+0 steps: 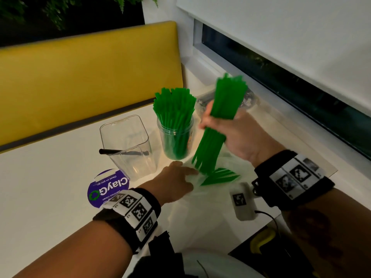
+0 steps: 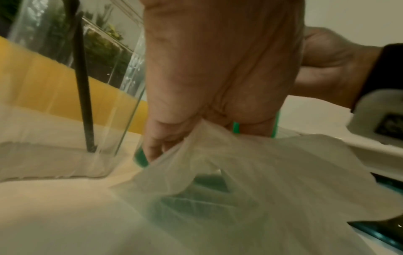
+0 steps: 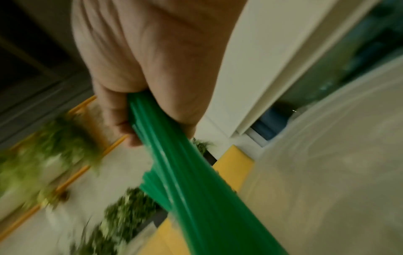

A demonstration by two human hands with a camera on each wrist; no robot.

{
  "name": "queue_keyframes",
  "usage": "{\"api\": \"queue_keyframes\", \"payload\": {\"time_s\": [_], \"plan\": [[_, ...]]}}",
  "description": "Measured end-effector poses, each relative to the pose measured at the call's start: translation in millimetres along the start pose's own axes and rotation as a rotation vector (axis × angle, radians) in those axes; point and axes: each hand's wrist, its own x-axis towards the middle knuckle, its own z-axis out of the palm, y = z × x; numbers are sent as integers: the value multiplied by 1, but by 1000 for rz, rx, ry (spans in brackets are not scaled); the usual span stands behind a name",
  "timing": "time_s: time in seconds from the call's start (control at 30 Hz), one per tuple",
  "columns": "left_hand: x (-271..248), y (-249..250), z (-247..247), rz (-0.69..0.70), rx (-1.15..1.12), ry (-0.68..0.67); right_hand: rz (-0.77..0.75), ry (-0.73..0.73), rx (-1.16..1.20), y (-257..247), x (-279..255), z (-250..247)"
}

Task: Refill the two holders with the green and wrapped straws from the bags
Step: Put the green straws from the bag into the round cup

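A bundle of green straws (image 1: 218,121) is lifted above the clear bag (image 1: 200,189) on the counter (image 1: 50,187), clamped in the right hand (image 1: 230,135). The left hand (image 1: 176,181) pinches the bag's edge beside the round holder (image 1: 176,137) full of straws.

Light: dim, warm indoor cast.
Blur: right wrist view smeared; left wrist view soft.
Edges: wide-angle bending.
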Motion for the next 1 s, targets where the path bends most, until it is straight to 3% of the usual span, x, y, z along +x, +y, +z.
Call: {"api": "queue_keyframes", "payload": {"time_s": [0.07,0.2,0.27,0.43,0.57,0.7,0.77,0.9,1.0], "plan": [[-7,4,-1,52,-34,168,-32,150,250,-6,6,-14],[-24,25,-15,331,-49,906,-155,429,418,-25,28,-40],[-24,39,-22,327,-157,1076,-228,578,447,-33,45,-44],[17,46,-34,79,-616,995,-207,707,31,-34,81,-17],[42,38,-35,53,-726,969,-225,611,-85,-37,96,8],[57,29,-42,-13,-839,987,-250,480,-56,-42,107,24],[63,27,-44,26,-905,992,-249,447,26,-45,113,29],[70,29,-42,87,-950,1025,-220,463,208,-43,122,31],[74,27,-42,100,-977,1019,-196,502,210,-31,126,33]]}}
